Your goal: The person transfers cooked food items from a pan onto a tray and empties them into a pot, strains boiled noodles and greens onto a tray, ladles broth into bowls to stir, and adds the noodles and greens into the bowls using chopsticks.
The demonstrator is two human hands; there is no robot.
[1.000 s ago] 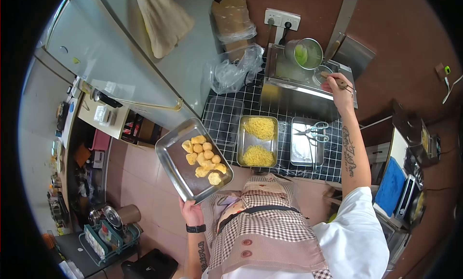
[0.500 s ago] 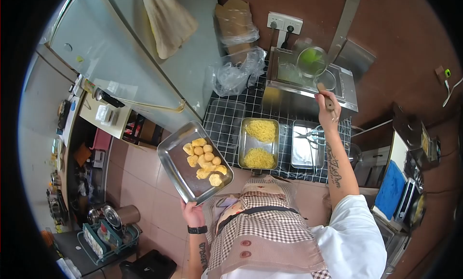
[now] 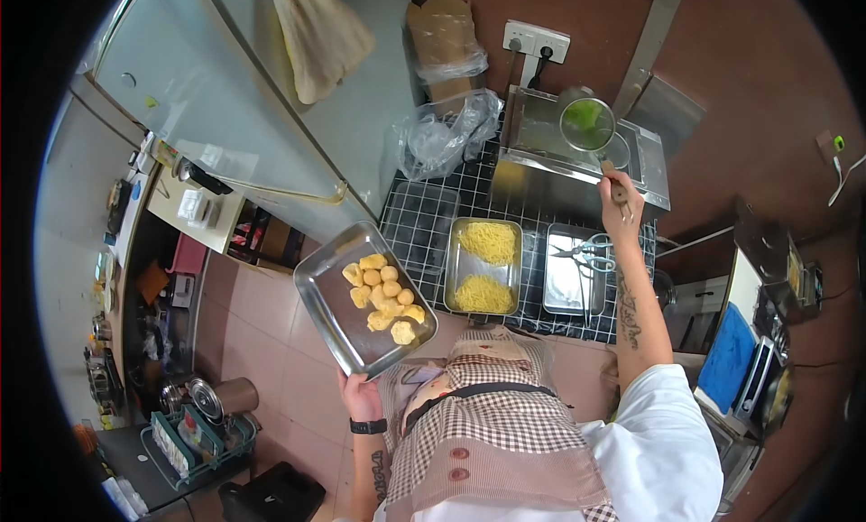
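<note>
My right hand (image 3: 622, 206) is closed around the wooden handle of a mesh strainer (image 3: 601, 148) with green leaves (image 3: 585, 116) in its basket. The strainer is over the open steel boiler (image 3: 534, 129), which has liquid in it. Out to the left, my left hand (image 3: 361, 397) grips the near corner of a metal tray (image 3: 325, 287). Round yellow balls (image 3: 390, 289) and lumpy yellow pieces (image 3: 403, 332) lie in that tray. Between the hands, a second steel tray (image 3: 463, 267) holds two heaps of yellow noodles (image 3: 488, 242).
Scissors (image 3: 591, 251) lie across a steel tray (image 3: 564, 295) on the tiled counter (image 3: 419, 274). A clear plastic bag (image 3: 442, 143) and a cardboard box (image 3: 442, 35) stand left of the boiler. A fridge (image 3: 244, 107) rises at the left; a dish rack (image 3: 194, 450) is lower left.
The strainer has shifted slightly right and toward me, its basket now tilted more into view. My right hand moved a little with it. The left hand and its tray stay nearly still.
</note>
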